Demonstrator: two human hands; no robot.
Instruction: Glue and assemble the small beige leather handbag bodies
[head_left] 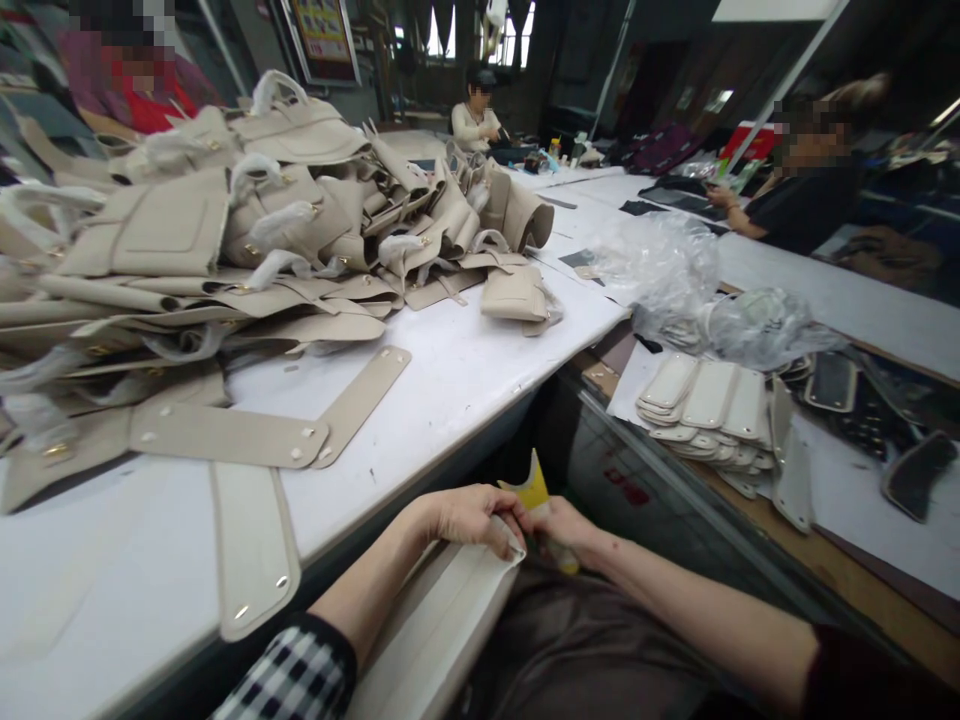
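Observation:
Over my lap, my left hand (480, 515) is closed around the end of a long cream leather panel (442, 620), its folded edge under the thumb. Just to the right, my right hand (566, 528) is closed on a flat yellow piece (531, 482) with a notched top, whose kind I cannot make out. Its lower tip shows below the hand, and my left fingers lie close against it. Beige leather strips (232, 435) with rounded ends lie on the white table (352, 500) to the left. A paler strip (255, 545) with metal fittings hangs over the table's edge.
A large heap of beige leather bag parts (300, 230) with wrapped handles covers the left table. On the right bench sit stacked cream pieces (705, 395), crumpled clear plastic (660, 265) and dark leather pieces (832, 385). Several people sit farther back.

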